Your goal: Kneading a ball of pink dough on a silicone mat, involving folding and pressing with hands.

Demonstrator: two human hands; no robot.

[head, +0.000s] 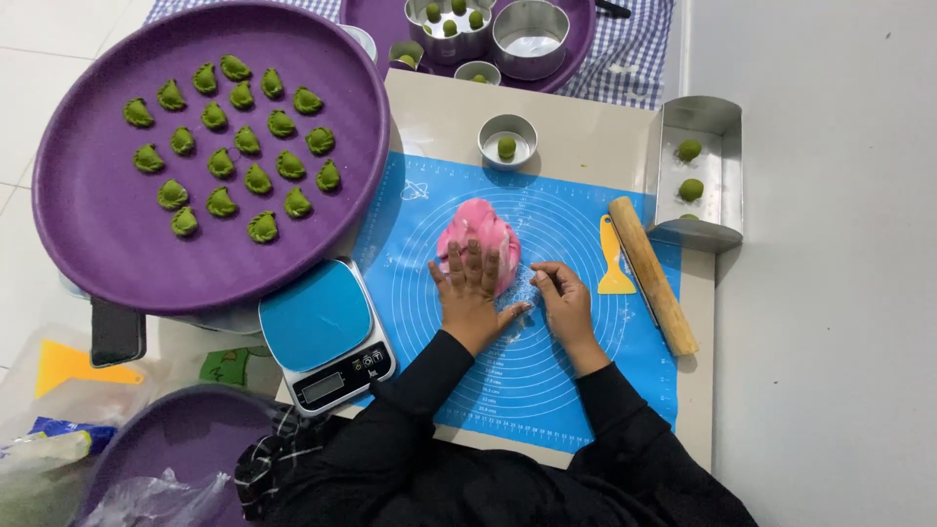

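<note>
Two hands at work: my left hand [471, 288], fingers spread flat, presses the pink dough [480, 239] mid-mat; right hand [563, 298] pinches floured mat (nothing held). Green pieces [229, 146] already shaped far left; pink unportioned.

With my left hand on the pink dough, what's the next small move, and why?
Probably press the left hand forward into the pink dough. The dough still sits as a tall lump on the blue mat, the palm already lies flat on it, and the right hand rests beside it on the floured mat.
</note>
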